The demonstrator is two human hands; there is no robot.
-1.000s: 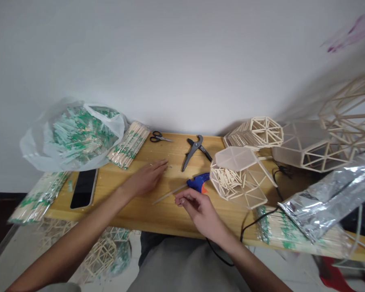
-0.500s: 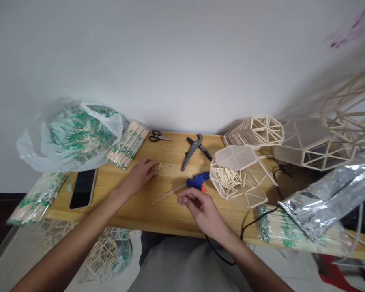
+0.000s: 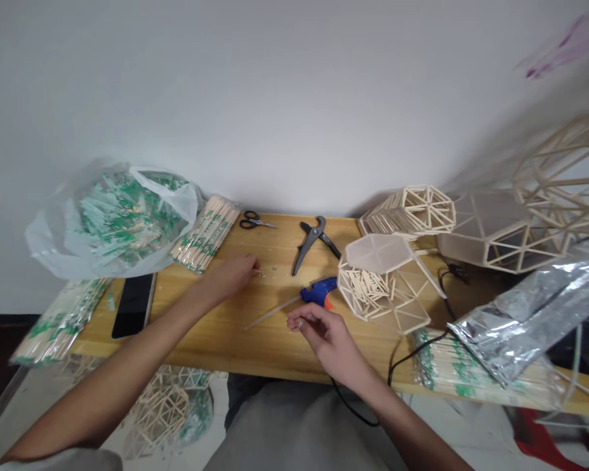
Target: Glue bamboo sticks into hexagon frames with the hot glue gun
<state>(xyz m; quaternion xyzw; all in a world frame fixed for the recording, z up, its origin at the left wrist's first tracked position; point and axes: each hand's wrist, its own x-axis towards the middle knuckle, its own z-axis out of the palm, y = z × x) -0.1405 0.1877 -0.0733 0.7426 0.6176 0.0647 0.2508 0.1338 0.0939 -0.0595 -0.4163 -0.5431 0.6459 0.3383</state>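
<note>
My left hand [image 3: 235, 275] is down on the wooden table [image 3: 216, 337], its fingers closed at a small scatter of wood bits [image 3: 261, 272]; what they hold, if anything, is hidden. Thumb and fingertips of my right hand [image 3: 324, 330] are pinched together over something too small to make out. Just beyond the right hand lies a blue glue gun [image 3: 319, 291] with a clear glue stick [image 3: 272, 313] pointing left. Black-handled scissors [image 3: 256, 220] and grey cutting pliers [image 3: 314, 242] rest farther back. An open lattice box [image 3: 373, 281] holds short sticks.
On the left are a plastic bag of green wrappers [image 3: 132, 216], stick packs [image 3: 207, 232] and a phone [image 3: 133, 305]. Lattice shapes [image 3: 525, 245], a silver foil bag [image 3: 525, 320] and another stick pack [image 3: 485, 376] crowd the right. A black cable [image 3: 415, 353] crosses the front edge.
My left hand has turned and shifted slightly right over the wood bits, its fingers now closer together and covering part of them. My right hand has barely moved.
</note>
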